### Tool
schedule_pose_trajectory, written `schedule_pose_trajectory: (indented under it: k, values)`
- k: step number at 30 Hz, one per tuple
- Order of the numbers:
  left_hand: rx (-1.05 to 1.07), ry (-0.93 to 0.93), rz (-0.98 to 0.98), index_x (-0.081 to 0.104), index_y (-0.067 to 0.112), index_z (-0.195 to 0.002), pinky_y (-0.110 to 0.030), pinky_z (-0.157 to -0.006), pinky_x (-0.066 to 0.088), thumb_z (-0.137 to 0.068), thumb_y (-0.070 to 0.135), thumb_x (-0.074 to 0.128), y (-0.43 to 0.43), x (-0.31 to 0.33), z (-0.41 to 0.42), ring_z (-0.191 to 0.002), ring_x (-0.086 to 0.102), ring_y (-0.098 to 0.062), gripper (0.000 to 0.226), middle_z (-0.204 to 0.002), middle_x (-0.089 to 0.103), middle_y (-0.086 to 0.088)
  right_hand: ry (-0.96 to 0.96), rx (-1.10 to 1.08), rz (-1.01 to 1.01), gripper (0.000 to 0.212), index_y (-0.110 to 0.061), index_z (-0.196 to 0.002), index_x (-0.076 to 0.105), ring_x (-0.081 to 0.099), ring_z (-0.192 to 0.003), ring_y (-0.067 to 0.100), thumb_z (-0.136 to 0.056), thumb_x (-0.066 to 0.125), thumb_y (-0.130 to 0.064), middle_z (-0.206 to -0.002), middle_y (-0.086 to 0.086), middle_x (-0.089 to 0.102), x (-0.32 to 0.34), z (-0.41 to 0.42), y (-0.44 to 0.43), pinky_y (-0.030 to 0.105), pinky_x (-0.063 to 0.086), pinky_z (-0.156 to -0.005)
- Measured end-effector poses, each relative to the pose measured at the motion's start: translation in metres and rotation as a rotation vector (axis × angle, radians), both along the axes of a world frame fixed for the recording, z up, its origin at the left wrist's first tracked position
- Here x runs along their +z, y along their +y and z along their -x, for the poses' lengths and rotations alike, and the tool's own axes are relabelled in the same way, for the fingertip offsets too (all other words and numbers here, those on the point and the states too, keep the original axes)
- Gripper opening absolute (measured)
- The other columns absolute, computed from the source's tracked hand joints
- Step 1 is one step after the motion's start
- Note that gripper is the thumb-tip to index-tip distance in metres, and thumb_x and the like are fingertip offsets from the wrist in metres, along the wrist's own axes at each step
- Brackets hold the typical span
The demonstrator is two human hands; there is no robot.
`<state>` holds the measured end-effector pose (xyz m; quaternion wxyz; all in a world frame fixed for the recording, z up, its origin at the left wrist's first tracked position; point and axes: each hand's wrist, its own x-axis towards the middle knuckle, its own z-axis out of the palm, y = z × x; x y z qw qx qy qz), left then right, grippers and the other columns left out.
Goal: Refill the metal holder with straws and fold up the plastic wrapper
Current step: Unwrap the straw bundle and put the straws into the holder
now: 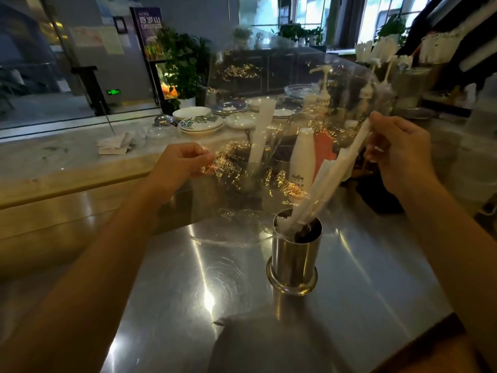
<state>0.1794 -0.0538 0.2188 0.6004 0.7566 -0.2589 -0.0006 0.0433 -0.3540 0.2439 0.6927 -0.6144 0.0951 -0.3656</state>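
Observation:
A shiny metal holder [294,261] stands upright on the steel counter [188,278], right of centre. Several white paper-wrapped straws [326,181] lean out of it toward the upper right. My right hand [398,154] pinches their upper ends together with one edge of a large clear plastic wrapper [269,109]. My left hand [183,165] grips the wrapper's other edge, so the sheet hangs stretched between both hands, above and behind the holder. The wrapper is crinkled and glints gold.
Behind the wrapper stand a white bottle [304,160], pump bottles [322,95], a second holder with straws [262,130] and stacked plates [200,122] on a marble ledge. More straw holders [387,55] sit at the back right. A dark object [376,195] lies by my right wrist.

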Motion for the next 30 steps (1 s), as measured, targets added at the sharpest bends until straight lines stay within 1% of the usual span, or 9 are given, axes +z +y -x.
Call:
schedule_pose_trajectory:
  k: [3, 8, 11, 16, 20, 22, 24, 28, 30]
  values:
    - [0.022, 0.007, -0.021, 0.065, 0.007, -0.083, -0.012, -0.059, 0.051, -0.085, 0.013, 0.059, 0.006, -0.005, -0.003, -0.064, 0.064, -0.001, 0.008, -0.078, 0.066, 0.000, -0.019, 0.016, 0.029, 0.016, -0.019, -0.067, 0.065, 0.047, -0.049, 0.007, -0.082, 0.063, -0.022, -0.057, -0.008, 0.060, 0.005, -0.005, 0.003, 0.020, 0.042, -0.047]
    - [0.036, 0.028, 0.004, 0.066, 0.016, -0.083, -0.016, -0.064, 0.054, -0.086, 0.018, 0.059, 0.014, -0.011, -0.003, -0.069, 0.065, -0.007, 0.008, -0.079, 0.067, 0.002, -0.063, 0.055, 0.074, 0.019, -0.024, -0.062, 0.066, 0.047, -0.046, 0.006, -0.081, 0.064, -0.018, -0.053, -0.012, 0.062, 0.011, -0.012, 0.008, 0.019, 0.042, -0.045]
    - [0.061, 0.030, 0.047, 0.065, 0.013, -0.081, -0.015, -0.063, 0.054, -0.086, 0.015, 0.058, 0.016, -0.012, -0.002, -0.066, 0.064, -0.005, 0.009, -0.074, 0.067, 0.003, -0.064, 0.040, 0.104, 0.013, -0.020, -0.066, 0.066, 0.046, -0.046, 0.008, -0.079, 0.066, -0.019, -0.051, -0.010, 0.058, 0.016, -0.017, 0.009, 0.022, 0.040, -0.045]
    - [0.069, 0.000, 0.054, 0.063, 0.008, -0.084, -0.016, -0.065, 0.053, -0.087, 0.011, 0.056, 0.015, -0.010, 0.000, -0.064, 0.063, -0.005, 0.008, -0.078, 0.064, -0.004, -0.087, 0.019, 0.147, 0.011, -0.021, -0.068, 0.065, 0.047, -0.045, 0.006, -0.079, 0.065, -0.020, -0.048, -0.011, 0.059, 0.022, -0.024, 0.011, 0.021, 0.041, -0.045]
    - [0.073, -0.040, 0.048, 0.063, 0.011, -0.082, -0.018, -0.069, 0.052, -0.088, 0.009, 0.054, 0.018, -0.008, -0.001, -0.067, 0.062, -0.007, 0.011, -0.078, 0.063, -0.003, -0.097, 0.011, 0.183, 0.008, -0.020, -0.071, 0.065, 0.047, -0.045, 0.005, -0.079, 0.066, -0.022, -0.049, -0.013, 0.058, 0.020, -0.028, 0.010, 0.022, 0.040, -0.044]
    - [0.069, -0.041, 0.049, 0.063, 0.013, -0.081, -0.019, -0.069, 0.052, -0.088, 0.010, 0.054, 0.020, -0.009, -0.002, -0.068, 0.062, -0.007, 0.012, -0.078, 0.064, -0.002, -0.098, 0.012, 0.205, 0.008, -0.020, -0.071, 0.065, 0.047, -0.045, 0.005, -0.079, 0.066, -0.021, -0.051, -0.013, 0.058, 0.017, -0.031, 0.010, 0.020, 0.042, -0.044]
    - [0.061, -0.032, 0.051, 0.063, 0.014, -0.081, -0.018, -0.067, 0.053, -0.088, 0.011, 0.054, 0.021, -0.010, -0.004, -0.068, 0.062, -0.006, 0.012, -0.076, 0.065, 0.001, -0.077, 0.018, 0.227, 0.008, -0.022, -0.071, 0.066, 0.048, -0.051, 0.005, -0.079, 0.066, -0.022, -0.060, -0.011, 0.059, 0.013, -0.033, 0.010, 0.020, 0.043, -0.048]
    - [0.036, 0.021, 0.081, 0.064, 0.016, -0.083, -0.016, -0.064, 0.053, -0.086, 0.010, 0.057, 0.021, -0.015, -0.008, -0.067, 0.064, -0.005, 0.010, -0.071, 0.069, 0.007, 0.014, 0.078, 0.275, 0.012, -0.026, -0.071, 0.068, 0.056, -0.061, 0.004, -0.082, 0.062, -0.027, -0.065, -0.013, 0.063, 0.002, -0.037, 0.009, 0.017, 0.046, -0.056]
    - [0.021, 0.030, 0.064, 0.065, 0.018, -0.083, -0.015, -0.062, 0.053, -0.085, 0.012, 0.058, 0.021, -0.019, -0.009, -0.066, 0.064, -0.005, 0.009, -0.070, 0.070, 0.008, 0.070, 0.114, 0.294, 0.010, -0.025, -0.076, 0.068, 0.060, -0.069, 0.005, -0.082, 0.060, -0.030, -0.073, -0.011, 0.065, -0.007, -0.037, 0.006, 0.018, 0.046, -0.059]
